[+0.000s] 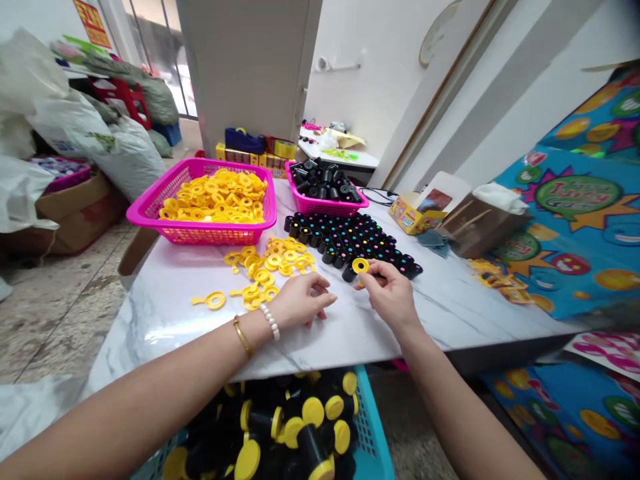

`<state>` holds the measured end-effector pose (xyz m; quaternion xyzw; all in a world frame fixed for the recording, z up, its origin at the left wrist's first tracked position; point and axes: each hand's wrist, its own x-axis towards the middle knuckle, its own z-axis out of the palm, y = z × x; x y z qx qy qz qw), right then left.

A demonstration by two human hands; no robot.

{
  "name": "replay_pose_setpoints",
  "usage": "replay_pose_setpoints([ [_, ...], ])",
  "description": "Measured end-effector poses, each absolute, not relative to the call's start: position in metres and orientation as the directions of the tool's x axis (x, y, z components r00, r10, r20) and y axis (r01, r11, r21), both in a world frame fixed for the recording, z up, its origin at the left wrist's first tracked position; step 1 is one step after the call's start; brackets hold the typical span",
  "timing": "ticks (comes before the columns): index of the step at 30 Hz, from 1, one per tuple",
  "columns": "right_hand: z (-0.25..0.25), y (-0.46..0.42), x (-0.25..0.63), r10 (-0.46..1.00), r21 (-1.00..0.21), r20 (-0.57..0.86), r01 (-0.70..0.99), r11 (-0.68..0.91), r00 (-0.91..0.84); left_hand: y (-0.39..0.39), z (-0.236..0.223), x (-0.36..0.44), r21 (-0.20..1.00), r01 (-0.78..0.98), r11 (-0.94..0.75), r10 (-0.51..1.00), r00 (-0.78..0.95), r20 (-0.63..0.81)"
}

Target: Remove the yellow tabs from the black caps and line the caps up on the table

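Yellow ring is pinched in the right hand, beside the black tubes; the left hand is held loosely open near scattered yellow pieces.

On the big blue carton at our right we can read "Juicy", with a word starting with "G" beneath it that we cannot make out fully. We also see yellow characters on the red sign at upper left and small print on the open yellow box, but both are too blurred for us to read.
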<state>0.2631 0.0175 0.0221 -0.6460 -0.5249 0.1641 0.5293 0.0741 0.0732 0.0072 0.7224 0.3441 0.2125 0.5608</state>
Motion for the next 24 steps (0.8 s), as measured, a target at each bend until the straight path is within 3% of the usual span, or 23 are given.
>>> replay_pose_setpoints([
  [4, 0.016, 0.025, 0.267, 0.893, -0.886, 0.239, 0.461, 0.04, 0.381, 0.076, 0.01, 0.08, 0.848, 0.375, -0.373, 0.804, 0.588, 0.094],
  [10, 0.006, 0.028, 0.268, 0.884, -0.898, 0.283, 0.427, 0.107, 0.372, 0.086, 0.007, 0.096, 0.629, 0.441, -0.641, 0.716, 0.638, 0.283],
  [15, 0.005, 0.032, 0.274, 0.867, -0.892, 0.296, 0.441, 0.101, 0.4, 0.086, 0.005, 0.092, 0.59, 0.441, -0.676, 0.68, 0.681, 0.27],
  [24, 0.015, 0.036, 0.266, 0.98, -0.998, -0.057, 0.004, -0.059, 0.192, 0.084, 0.006, 0.096, 0.604, 0.445, -0.661, 0.701, 0.653, 0.286],
])
